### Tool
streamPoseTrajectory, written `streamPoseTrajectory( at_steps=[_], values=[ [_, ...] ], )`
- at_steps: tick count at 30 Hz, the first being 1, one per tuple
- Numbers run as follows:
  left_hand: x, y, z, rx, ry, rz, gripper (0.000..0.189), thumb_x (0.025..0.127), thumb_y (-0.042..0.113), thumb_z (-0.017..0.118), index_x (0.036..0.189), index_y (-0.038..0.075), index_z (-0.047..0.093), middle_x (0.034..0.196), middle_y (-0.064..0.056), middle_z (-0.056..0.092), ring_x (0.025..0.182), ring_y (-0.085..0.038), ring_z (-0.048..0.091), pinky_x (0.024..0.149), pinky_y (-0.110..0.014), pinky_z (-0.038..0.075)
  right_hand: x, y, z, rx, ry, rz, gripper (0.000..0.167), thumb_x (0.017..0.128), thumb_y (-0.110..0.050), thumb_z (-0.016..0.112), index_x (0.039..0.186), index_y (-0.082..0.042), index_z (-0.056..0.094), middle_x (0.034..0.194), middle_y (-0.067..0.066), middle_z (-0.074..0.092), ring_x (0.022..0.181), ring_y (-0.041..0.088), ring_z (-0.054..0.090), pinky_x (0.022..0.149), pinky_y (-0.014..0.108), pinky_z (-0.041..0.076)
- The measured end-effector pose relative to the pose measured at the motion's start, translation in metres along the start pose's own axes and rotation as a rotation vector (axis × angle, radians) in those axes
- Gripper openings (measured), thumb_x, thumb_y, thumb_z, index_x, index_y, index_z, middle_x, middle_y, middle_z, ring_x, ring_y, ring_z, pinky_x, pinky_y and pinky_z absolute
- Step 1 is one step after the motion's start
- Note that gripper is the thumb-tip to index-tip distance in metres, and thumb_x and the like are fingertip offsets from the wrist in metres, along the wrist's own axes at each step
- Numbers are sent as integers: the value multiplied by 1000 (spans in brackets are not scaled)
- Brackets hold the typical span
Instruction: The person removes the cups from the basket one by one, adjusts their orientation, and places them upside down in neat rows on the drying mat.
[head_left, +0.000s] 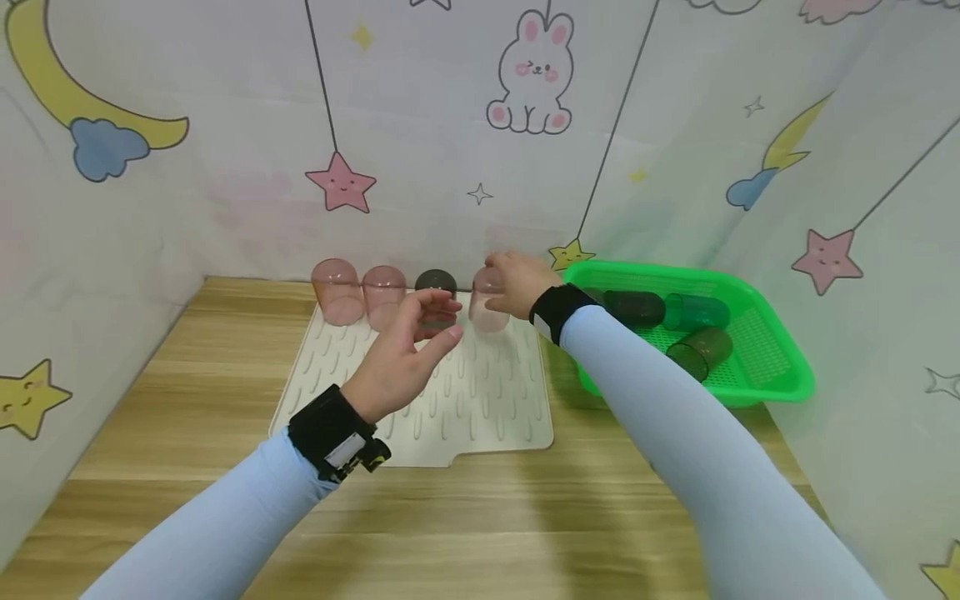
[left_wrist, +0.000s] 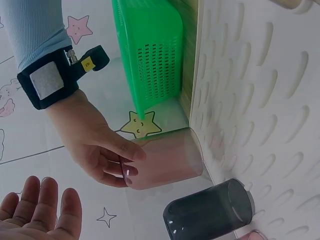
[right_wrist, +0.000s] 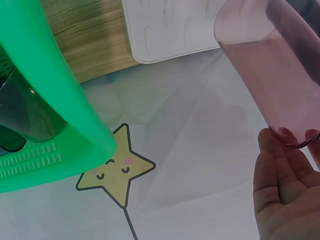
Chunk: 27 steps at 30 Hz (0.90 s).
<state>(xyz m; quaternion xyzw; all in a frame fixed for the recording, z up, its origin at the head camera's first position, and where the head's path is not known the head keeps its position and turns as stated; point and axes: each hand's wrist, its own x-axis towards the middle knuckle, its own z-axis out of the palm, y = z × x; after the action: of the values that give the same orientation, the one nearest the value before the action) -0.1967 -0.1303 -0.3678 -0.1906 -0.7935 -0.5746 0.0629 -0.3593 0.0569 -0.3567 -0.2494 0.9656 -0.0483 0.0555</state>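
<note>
My right hand [head_left: 525, 283] holds a clear pink cup [head_left: 486, 318] by its closed end, which points up; the rim is down at the back right of the white ribbed mat [head_left: 480, 417]. The right wrist view shows fingertips on the base of this pink cup [right_wrist: 270, 80]. Left of it stands a dark grey cup [head_left: 435, 281], upside down and partly hidden behind my left hand [head_left: 397, 358]. That hand is relaxed in the air over the mat, fingers loosely bent, with nothing in it. Two more upturned pink cups [head_left: 337, 292] stand at the mat's back left.
A green plastic basket [head_left: 783, 362] at the right holds several cups lying on their sides, among them a teal cup [head_left: 697, 312] and a brownish cup [head_left: 705, 350]. Printed cloth walls stand behind and at both sides of the wooden table [head_left: 465, 533].
</note>
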Motion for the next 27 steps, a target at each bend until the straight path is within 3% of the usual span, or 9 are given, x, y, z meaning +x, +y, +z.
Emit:
streamPoseTrajectory(
  at_steps=[19, 27],
  values=[
    [-3, -2, -3, -4, 8, -4, 46, 104, 12, 54, 145, 0, 37, 143, -17, 51, 135, -36, 51, 113, -53, 43, 20, 2, 22, -63, -8, 40, 62, 94, -42, 71, 145, -13, 48, 142, 10, 59, 127, 30, 59, 109, 45, 50],
    [-4, -5, -6, 12, 9, -1, 46, 104, 12, 54, 145, 1, 37, 142, -16, 51, 134, -37, 50, 112, -54, 43, 25, -2, 26, -91, -12, 7, 63, 95, -42, 70, 147, -12, 49, 144, 9, 58, 128, 29, 59, 109, 43, 51]
  ],
)
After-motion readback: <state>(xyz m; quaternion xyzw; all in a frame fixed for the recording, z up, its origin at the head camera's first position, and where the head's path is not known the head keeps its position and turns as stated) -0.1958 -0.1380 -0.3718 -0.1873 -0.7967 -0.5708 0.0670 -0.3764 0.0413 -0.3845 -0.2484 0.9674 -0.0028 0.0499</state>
